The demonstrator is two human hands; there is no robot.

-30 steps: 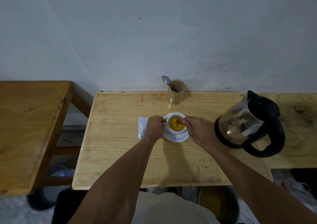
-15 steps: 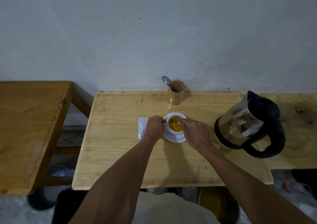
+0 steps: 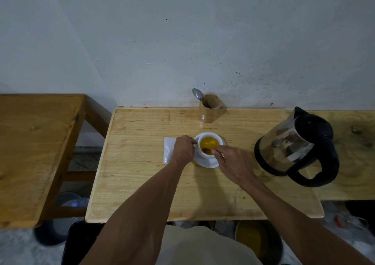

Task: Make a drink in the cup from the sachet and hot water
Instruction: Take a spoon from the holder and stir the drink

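Observation:
A white cup (image 3: pixel 210 138) holding yellow-orange liquid stands on a white saucer (image 3: pixel 205 162) at the middle of the wooden table (image 3: pixel 142 175). My left hand (image 3: pixel 183 150) grips the cup's handle on its left side. My right hand (image 3: pixel 233 163) pinches a spoon (image 3: pixel 206 149) whose bowl is in the liquid at the cup's near side. A white sachet (image 3: pixel 168 150) lies flat on the table, partly under my left hand. The steel and black kettle (image 3: pixel 298 149) sits to the right.
A wooden holder (image 3: pixel 210 110) with a second spoon (image 3: pixel 197 94) stands at the back by the wall. A second wooden table (image 3: pixel 34 149) is at the left, across a gap. Buckets (image 3: pixel 257 242) sit on the floor below the front edge.
My right hand has swung around the cup, from its right side to its near side, moving the spoon through the liquid. My left hand has stayed on the handle.

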